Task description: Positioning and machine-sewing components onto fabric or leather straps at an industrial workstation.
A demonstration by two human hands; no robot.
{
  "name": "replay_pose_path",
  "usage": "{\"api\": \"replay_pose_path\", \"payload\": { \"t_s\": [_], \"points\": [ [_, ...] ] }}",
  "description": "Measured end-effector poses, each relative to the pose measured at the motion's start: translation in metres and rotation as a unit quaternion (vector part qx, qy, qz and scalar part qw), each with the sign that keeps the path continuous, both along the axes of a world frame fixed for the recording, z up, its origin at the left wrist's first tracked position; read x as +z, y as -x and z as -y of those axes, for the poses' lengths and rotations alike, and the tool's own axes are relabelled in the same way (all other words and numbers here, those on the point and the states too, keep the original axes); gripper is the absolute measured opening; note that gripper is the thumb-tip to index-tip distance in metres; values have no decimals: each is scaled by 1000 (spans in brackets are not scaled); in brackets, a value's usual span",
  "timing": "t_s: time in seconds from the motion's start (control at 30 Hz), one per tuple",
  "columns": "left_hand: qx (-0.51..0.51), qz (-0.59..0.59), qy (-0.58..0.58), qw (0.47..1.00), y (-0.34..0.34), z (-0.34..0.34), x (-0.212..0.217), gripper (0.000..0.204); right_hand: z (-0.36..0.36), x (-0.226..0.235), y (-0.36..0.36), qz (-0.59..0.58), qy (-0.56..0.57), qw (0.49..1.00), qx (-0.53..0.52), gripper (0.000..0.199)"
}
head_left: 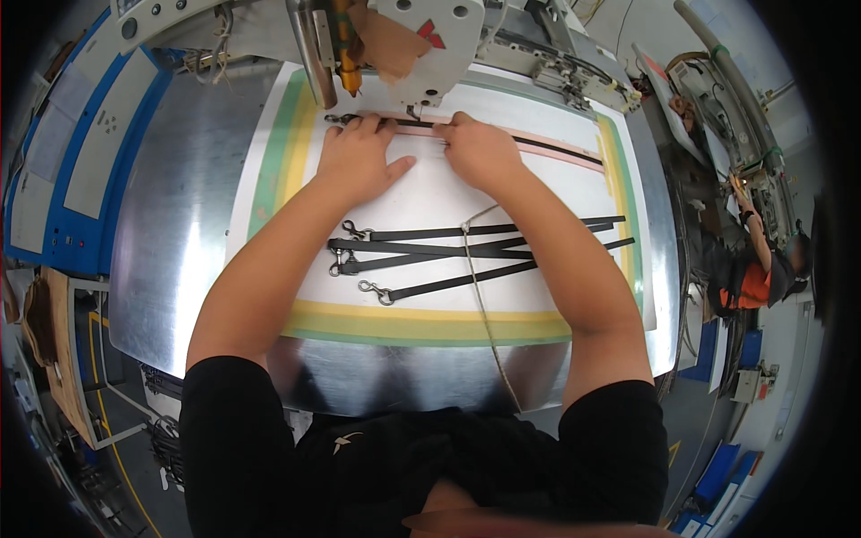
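Note:
A black strap (552,144) lies along a pink strip (581,160) on a white work sheet (413,193), under the head of an industrial sewing machine (421,45). At its left end is a metal snap hook (339,118). My left hand (360,161) rests its fingertips on the strap beside the hook, thumb spread away. To the right of the needle area (414,113), my right hand (480,154) is closed at the strap, index finger and thumb against it. Nearer me lie several loose black straps (439,235) with metal snap hooks (377,291).
A thin cord (480,300) runs across the loose straps and over the metal table's (170,251) front edge. Yellow and green tape (404,325) borders the sheet. A blue cabinet (81,152) stands at left. Another person (758,269) is at far right.

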State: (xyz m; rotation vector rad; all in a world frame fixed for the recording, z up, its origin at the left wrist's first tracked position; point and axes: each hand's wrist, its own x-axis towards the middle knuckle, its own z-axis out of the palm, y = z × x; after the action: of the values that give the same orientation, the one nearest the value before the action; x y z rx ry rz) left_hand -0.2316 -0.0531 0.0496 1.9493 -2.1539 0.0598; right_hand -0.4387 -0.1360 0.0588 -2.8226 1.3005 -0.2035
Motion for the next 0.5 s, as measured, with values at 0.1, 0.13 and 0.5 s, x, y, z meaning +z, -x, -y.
{"api": "replay_pose_path", "payload": {
  "t_s": [0.1,0.13,0.5],
  "points": [
    [20,1,-20,1000,1,-3,5,66,7,6,31,-18,-11,999,-35,37],
    [29,2,-26,999,1,-3,4,67,8,8,40,-30,-18,998,-53,38],
    [17,16,3,1000,32,9,-3,70,6,7,57,-15,-3,999,-31,32]
  ]
}}
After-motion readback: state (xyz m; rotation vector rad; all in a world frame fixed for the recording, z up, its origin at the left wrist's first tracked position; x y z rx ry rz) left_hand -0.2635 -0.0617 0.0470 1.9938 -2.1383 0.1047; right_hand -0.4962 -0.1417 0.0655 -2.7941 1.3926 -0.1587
